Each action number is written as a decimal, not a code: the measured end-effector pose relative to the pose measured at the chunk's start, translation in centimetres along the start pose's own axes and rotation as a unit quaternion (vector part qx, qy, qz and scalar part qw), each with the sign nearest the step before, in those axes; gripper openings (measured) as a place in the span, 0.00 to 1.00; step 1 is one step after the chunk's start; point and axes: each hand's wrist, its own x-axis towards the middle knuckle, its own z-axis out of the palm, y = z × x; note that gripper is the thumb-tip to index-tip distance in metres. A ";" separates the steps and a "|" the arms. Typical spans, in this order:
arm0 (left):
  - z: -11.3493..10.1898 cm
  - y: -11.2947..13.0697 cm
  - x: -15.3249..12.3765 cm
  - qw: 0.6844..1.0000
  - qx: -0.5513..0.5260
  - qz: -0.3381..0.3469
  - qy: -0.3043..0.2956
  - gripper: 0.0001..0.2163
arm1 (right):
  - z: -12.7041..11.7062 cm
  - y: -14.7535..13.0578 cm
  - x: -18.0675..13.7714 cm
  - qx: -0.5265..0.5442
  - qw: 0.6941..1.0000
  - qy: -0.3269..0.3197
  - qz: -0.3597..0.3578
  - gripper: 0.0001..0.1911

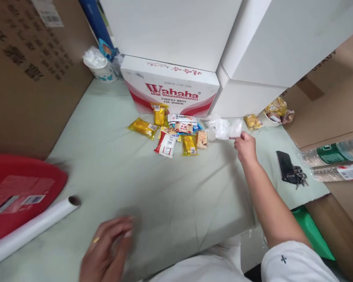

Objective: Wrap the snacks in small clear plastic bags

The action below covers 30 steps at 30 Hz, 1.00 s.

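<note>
My right hand [246,147] reaches to the back of the table. Its fingers are closed on the edge of a whitish see-through plastic packet [235,127], beside more crumpled plastic [222,128]. Left of these lies a loose group of snacks: yellow-wrapped packets [143,128], a red-and-white packet [166,144], a small red-labelled packet [183,127] and a pinkish crumbly bar [202,140]. My left hand [108,248], with a ring on one finger, hovers low over the near side, slightly blurred. Its fingers are curved, apart from the thumb, and nothing shows in them.
Behind the snacks stands a Wahaha water carton [173,88] against white boxes. Further right are a bowl of snacks [273,120], keys [299,176] and plastic bottles [332,154]. A white tube [35,229] and a red object [20,188] lie left, near a brown carton [26,90].
</note>
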 end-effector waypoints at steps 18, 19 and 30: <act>12.2 4.1 11.4 0.922 -0.366 -0.005 -0.129 0.10 | 4.0 -2.9 -20.6 0.175 0.950 -0.167 0.199 0.18; 12.1 3.9 11.6 0.914 -0.385 -0.020 -0.126 0.11 | 4.1 -3.2 -20.5 0.200 0.943 -0.157 0.214 0.19; 11.1 4.7 11.8 0.779 -0.600 -0.103 -0.149 0.17 | 3.2 -2.6 -20.4 0.221 0.953 -0.179 0.104 0.12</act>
